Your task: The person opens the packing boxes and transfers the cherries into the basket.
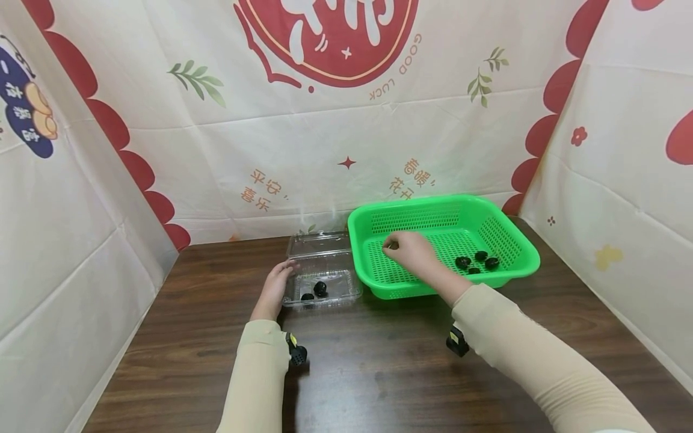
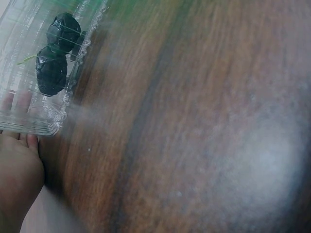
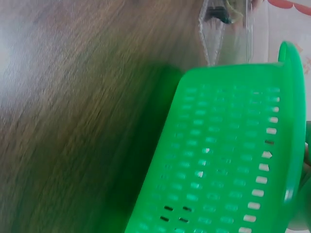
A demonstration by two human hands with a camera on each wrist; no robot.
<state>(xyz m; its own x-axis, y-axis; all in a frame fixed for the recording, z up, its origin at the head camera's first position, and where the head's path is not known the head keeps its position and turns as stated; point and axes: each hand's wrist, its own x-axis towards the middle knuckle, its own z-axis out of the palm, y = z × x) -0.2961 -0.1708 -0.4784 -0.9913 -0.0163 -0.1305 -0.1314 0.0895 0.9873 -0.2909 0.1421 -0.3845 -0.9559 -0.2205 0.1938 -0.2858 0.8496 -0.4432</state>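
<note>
My left hand (image 1: 275, 287) rests along the left side of a clear plastic clamshell box (image 1: 346, 296), its fingers fairly straight and showing through the plastic in the left wrist view. Black, glossy, wrinkled round lumps (image 2: 51, 73) lie inside the box, one with a thin yellow-green strand beside it. Over the left part of a green perforated basket (image 1: 527, 255), my right hand (image 1: 412, 252) has its fingers curled in, pinching a small dark lump (image 1: 393, 245) mostly hidden by the fingers. Several similar black lumps (image 1: 480, 256) sit at the basket's right end.
The box's lid (image 1: 319, 243) is folded back toward the wall cloth (image 1: 325, 138). Box and basket stand side by side on the brown wooden table (image 1: 368, 373). The basket's wall (image 3: 218, 141) fills much of the right wrist view.
</note>
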